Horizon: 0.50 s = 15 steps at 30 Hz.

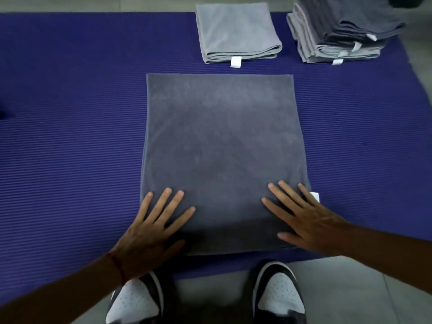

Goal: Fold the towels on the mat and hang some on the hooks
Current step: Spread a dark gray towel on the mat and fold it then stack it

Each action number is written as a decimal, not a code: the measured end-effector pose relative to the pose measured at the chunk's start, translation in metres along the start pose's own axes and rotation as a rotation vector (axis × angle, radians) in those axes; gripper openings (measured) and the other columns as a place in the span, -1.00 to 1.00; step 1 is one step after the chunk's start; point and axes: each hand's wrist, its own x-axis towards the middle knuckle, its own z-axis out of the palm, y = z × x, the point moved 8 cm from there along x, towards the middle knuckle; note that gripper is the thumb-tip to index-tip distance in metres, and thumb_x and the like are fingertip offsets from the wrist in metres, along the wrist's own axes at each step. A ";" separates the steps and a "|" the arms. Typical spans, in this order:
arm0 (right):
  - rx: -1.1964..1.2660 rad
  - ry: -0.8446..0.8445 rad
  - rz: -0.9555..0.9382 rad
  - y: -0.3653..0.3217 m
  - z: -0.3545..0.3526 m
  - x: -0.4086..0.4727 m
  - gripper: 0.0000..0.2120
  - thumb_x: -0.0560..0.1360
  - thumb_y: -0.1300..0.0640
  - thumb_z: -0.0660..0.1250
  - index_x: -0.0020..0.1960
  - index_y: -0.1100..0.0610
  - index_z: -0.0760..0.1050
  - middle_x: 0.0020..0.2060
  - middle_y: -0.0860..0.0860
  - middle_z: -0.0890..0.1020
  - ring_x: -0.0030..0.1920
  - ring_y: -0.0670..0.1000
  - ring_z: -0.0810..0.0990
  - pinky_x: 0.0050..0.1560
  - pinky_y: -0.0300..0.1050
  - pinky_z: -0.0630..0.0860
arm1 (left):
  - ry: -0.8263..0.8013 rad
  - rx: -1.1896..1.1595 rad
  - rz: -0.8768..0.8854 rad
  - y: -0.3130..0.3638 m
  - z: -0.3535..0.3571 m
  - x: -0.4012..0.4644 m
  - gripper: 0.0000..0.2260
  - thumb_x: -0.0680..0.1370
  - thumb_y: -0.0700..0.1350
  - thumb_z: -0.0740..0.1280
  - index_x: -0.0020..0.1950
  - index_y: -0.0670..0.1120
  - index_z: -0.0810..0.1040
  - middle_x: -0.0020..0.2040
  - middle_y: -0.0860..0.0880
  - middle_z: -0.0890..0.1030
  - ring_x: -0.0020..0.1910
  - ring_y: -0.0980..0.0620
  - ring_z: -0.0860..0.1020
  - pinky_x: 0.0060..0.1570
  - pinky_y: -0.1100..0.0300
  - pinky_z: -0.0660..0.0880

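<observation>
Both hands lie flat, fingers spread and straight, on the near end of a dark towel (219, 146) spread on the mat (70, 136). The left hand (152, 228) presses its near left corner, the right hand (308, 218) its near right corner, beside a white tag (315, 196) that peeks out just past the right fingers. Neither hand grips anything; they only press.

The step in hand looks like smoothing this towel between folds. It seems already doubled, though the layers cannot be clearly made out. The next move likely calls for pinching the two near corners and carrying them to the far edge, keeping the edges square.

Counted: one dark towel under the hands; one folded light towel (238, 31) beyond them, apart from it; one stack (341, 31) of folded towels far beyond the right hand, too many layers to number surely. Two shoes (280, 298) stand below the hands, at the mat's near edge. No hooks are in view.
</observation>
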 end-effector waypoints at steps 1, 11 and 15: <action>-0.023 -0.022 -0.032 0.006 0.000 -0.010 -0.19 0.60 -0.31 0.13 0.68 0.05 -0.06 0.65 0.18 -0.07 0.64 0.22 -0.04 0.53 0.32 0.14 | -0.016 -0.001 0.012 -0.002 0.000 -0.002 -0.29 0.58 0.30 0.15 0.65 0.03 0.09 0.64 -0.22 0.07 0.60 -0.31 0.04 0.42 -0.42 0.20; -0.030 0.125 -0.161 -0.002 0.010 -0.052 -0.44 0.46 -0.03 0.31 0.42 0.13 0.46 0.50 0.20 0.40 0.49 0.21 0.39 0.49 0.25 0.27 | 0.042 0.008 0.349 -0.010 -0.002 -0.032 -0.57 0.62 0.02 0.14 0.50 0.04 0.42 0.54 -0.16 0.36 0.48 -0.17 0.38 0.46 -0.23 0.21; 0.050 0.211 -0.183 0.001 0.000 -0.042 -0.54 0.44 0.03 0.29 0.31 0.13 0.50 0.36 0.12 0.54 0.34 0.13 0.51 0.41 0.13 0.31 | 0.167 -0.098 0.341 -0.022 -0.013 -0.040 -0.67 0.59 -0.11 0.21 0.31 -0.08 0.57 0.37 -0.16 0.54 0.32 -0.18 0.53 0.44 -0.11 0.28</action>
